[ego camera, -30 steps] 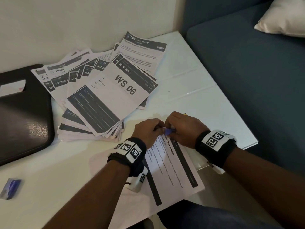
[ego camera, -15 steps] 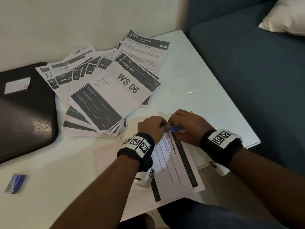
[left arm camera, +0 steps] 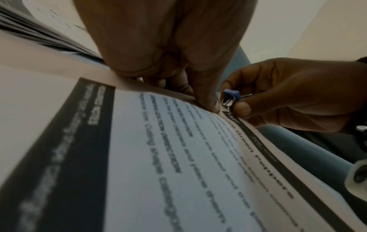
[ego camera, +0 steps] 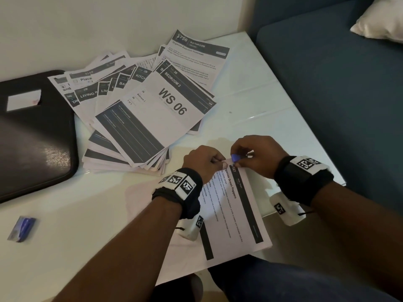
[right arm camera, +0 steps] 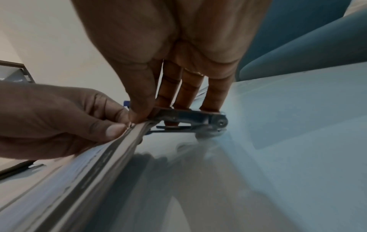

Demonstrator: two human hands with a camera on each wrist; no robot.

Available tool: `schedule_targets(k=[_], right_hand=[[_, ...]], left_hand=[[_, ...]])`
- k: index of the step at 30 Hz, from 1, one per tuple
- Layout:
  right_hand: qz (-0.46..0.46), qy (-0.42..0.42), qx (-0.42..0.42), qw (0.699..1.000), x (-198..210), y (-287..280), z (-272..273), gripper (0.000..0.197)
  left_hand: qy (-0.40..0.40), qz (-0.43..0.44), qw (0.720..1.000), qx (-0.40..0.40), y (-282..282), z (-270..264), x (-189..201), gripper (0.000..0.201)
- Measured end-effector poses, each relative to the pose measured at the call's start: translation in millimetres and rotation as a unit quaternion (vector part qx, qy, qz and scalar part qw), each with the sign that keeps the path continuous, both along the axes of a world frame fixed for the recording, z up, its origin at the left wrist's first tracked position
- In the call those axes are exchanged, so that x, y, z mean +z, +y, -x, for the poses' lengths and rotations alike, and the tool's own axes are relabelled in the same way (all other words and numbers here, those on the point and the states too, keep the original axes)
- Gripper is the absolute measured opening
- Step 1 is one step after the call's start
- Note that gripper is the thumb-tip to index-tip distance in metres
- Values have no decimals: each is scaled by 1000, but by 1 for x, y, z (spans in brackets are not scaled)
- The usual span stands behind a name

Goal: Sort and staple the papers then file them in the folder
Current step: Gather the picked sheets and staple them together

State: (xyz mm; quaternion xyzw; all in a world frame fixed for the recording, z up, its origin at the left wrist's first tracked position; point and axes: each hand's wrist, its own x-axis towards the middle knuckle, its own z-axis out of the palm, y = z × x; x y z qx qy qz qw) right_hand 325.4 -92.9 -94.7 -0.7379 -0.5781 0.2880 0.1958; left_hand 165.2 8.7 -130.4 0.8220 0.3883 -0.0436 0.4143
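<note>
Both hands shifted slightly toward table's far edge. Stapler (ego camera: 236, 158) mostly hidden by fingers. Left hand (ego camera: 204, 160) pinches sheet (ego camera: 231, 212) corner; my right hand (ego camera: 257, 156) grips stapler there. Pile (ego camera: 139, 110), folder (ego camera: 32, 136) lie left.

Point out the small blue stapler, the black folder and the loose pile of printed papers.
small blue stapler (ego camera: 236, 157), head view, blue tip between the hands.
black folder (ego camera: 32, 136), head view, cover's middle.
loose pile of printed papers (ego camera: 152, 114), head view, top sheet.
</note>
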Motion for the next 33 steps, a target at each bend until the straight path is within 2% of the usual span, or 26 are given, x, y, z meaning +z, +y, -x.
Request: schedule_targets(k=[2, 7, 18, 23, 27, 29, 33], right_hand=[[17, -3, -2, 1000, 0, 4, -1, 21], [63, -74, 29, 995, -1, 10, 5, 14], [103, -123, 77, 984, 7, 9, 4, 13], [109, -114, 95, 983, 16, 6, 1, 9], [115, -108, 107, 982, 17, 5, 3, 15], [118, -113, 91, 982, 17, 3, -2, 16], [102, -115, -23, 988, 25, -7, -35, 17]], left_hand=[[-1, 2, 1000, 2, 0, 0, 0, 8], [6, 16, 1000, -5, 3, 1, 6, 12], [-16, 30, 999, -21, 5, 3, 13, 11], [-44, 52, 998, -16, 3, 7, 15, 10], [-57, 54, 997, -22, 1, 6, 18, 11], [-45, 52, 997, -24, 1, 9, 16, 9], [-30, 36, 999, -4, 0, 21, 7, 5]])
